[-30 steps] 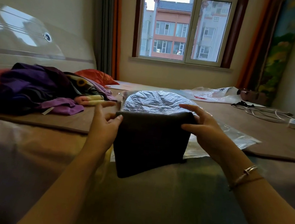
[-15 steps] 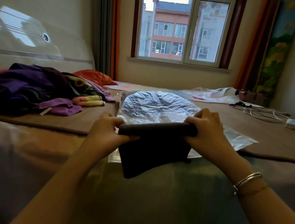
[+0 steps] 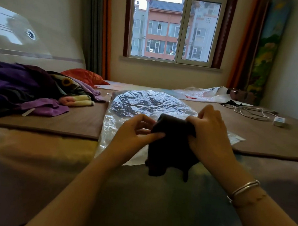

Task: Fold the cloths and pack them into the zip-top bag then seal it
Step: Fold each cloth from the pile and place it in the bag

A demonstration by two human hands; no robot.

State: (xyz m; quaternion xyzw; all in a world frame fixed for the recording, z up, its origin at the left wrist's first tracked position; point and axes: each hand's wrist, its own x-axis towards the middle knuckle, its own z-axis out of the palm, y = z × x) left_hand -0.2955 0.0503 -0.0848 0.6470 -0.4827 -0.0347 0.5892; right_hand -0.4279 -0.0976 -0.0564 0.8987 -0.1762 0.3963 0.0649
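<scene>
A bedroom with a wide bed under a brown cover fills the view, seen from its near edge.

Nearest, two bare forearms reach forward from 6 o'clock, the right wrist wearing a silver bangle. The dark cloth is now bunched narrower than half a second ago, when it was stretched as a long roll between the two hands; its loose lower part hangs to the bed cover. The left hand has moved in toward the middle, and its grip is a pinch: thumb and forefinger nip the cloth's left edge, the other fingers curled above. The right hand arches over the cloth's top right, knuckles up, fingers clenched round the folded edge.

Just beyond, under and behind the cloth, the clear zip-top bag lies flat on the bed, crinkled and shining, unmoved since the earlier pictures.

Farther out, at 10 o'clock, a heap of purple and patterned clothes lies on the cover, with an orange bag behind it. At 2 o'clock lie a white cable with its charger, and a thin plastic bag.

At 12 o'clock stands the window between orange curtains, a brick building outside.
</scene>
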